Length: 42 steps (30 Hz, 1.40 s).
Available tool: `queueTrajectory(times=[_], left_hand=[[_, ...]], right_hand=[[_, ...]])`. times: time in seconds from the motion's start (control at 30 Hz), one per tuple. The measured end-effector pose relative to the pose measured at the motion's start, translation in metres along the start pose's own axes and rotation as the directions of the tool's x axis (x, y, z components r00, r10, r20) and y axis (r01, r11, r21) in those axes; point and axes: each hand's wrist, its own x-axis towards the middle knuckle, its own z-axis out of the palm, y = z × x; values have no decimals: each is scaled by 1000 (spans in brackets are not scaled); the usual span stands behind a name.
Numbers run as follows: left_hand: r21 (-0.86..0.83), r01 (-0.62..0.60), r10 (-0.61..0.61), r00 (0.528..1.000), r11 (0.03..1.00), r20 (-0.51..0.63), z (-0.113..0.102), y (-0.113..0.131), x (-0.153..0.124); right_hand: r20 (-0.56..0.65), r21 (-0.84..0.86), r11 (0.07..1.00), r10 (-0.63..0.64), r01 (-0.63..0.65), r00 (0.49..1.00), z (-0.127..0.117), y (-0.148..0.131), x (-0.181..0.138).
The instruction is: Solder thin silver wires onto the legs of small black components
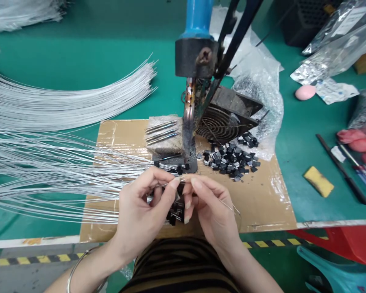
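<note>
My left hand (146, 203) and my right hand (212, 201) meet fingertip to fingertip over the cardboard, below the soldering iron's tip. Thumb and forefinger of the left are pinched on a thin wire, whose end is mostly hidden by the fingers. From my closed right hand trails a thin silvery wire (230, 206), curling out past its outer side. Under and behind the hands lie black connectors (177, 211) on the ends of white wires (110, 171). The soldering iron (189, 110), blue-handled, points down just beyond my fingertips.
A pile of small black connectors (232, 160) lies right of the iron, before a black fan (222, 120). Spare metal tips (161, 132) rest on a pad. A white wire bundle (79, 103) lies at left; a yellow sponge (319, 181) and a black stick (341, 169) at right.
</note>
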Motion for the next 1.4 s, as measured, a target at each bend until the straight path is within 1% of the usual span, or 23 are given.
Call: queueTrajectory(times=[0.2,0.37,0.5,0.7,0.9,1.03,1.23,1.4], left_hand=[[-10,6,-6,1000,1000,-5,-2,-1,1],[-32,1,0,1000,1000,21,-4,1,0],[-16,4,-3,1000,1000,17,-6,2,1],[-17,7,-7,1000,1000,17,-4,1,2],[10,6,-6,998,1000,61,-8,1,0],[44,17,-20,997,999,73,-10,3,1],[43,-9,7,999,999,53,-8,0,0],[58,-79,79,997,995,12,-2,-7,-3]], right_hand=[[29,-118,991,-55,58,998,-6,2,-2],[5,-178,980,-92,91,996,-6,3,-1],[-4,-207,973,-101,98,995,-6,3,-2],[-1,-165,983,-79,78,997,-5,3,-2],[15,-57,998,33,-32,999,-2,-7,2],[38,-58,994,95,-93,995,-3,-13,4],[43,-54,994,98,-96,994,-5,-13,4],[24,-17,997,79,-79,997,-4,-9,3]])
